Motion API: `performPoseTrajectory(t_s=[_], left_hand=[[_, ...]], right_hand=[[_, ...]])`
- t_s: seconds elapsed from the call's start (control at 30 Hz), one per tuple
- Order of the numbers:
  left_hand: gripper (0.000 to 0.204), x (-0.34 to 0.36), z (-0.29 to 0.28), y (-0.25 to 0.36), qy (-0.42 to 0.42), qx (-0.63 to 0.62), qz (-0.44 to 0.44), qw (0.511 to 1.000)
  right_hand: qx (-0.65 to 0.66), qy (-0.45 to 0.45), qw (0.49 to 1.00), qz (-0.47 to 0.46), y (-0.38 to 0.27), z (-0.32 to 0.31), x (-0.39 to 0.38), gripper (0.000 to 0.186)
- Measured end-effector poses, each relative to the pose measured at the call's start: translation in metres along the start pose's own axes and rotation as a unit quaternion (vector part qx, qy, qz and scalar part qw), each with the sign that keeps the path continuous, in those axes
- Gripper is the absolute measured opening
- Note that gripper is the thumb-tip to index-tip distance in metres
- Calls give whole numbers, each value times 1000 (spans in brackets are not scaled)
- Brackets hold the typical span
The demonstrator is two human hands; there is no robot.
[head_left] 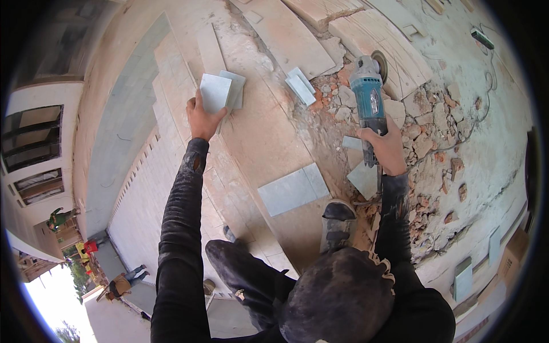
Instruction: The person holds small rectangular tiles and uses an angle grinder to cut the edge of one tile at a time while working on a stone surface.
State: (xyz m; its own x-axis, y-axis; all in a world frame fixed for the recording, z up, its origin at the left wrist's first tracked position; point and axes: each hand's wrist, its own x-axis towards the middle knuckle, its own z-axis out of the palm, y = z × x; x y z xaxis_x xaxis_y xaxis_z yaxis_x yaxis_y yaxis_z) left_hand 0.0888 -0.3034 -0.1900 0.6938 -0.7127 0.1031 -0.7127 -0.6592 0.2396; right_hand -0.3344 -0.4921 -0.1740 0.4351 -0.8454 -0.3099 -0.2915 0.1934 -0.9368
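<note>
My left hand [204, 119] grips a small square piece of pale grey tile [216, 91] by its near edge, thumb on the right side. Another cut tile piece [236, 86] shows partly behind it. In my right hand [389, 146] is a teal and grey angle grinder [366, 97], its fingers wrapped round the black rear body. The grinder's disc [379, 64] points away from me, above stone slabs and rubble; whether it is spinning I cannot tell. Two narrow tile strips [301, 87] lie between my hands. A larger tile [293, 189] rests on the slab near my foot.
Broken brick and concrete rubble [426, 126] spreads on the right, with a cable [489, 97] running across to a power strip [482, 38]. Big stone slabs [377, 46] lie ahead. Tile offcuts [363, 178] sit beside my shoe [338, 223]. People [123, 283] are far off at lower left.
</note>
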Motion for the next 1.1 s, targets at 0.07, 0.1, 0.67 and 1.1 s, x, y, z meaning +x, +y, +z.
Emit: performPoseTrajectory(t_s=[0.07, 0.1, 0.67, 1.1], left_hand=[[106, 9, 4, -19, -15, 21, -52, 998], [107, 11, 6, -27, -21, 28, -65, 997], [107, 37, 33, -24, -81, 4, 27, 996], [104, -268, 13, 107, -260, -58, 192, 944]], right_hand=[[5, -4, 1000, -2, 0, 2, 3, 39], [8, -4, 1000, -2, -1, 3, 3, 40], [-7, 4, 1000, 13, 1, -1, 2, 42], [31, -2, 999, 15, 17, -4, 0, 35]])
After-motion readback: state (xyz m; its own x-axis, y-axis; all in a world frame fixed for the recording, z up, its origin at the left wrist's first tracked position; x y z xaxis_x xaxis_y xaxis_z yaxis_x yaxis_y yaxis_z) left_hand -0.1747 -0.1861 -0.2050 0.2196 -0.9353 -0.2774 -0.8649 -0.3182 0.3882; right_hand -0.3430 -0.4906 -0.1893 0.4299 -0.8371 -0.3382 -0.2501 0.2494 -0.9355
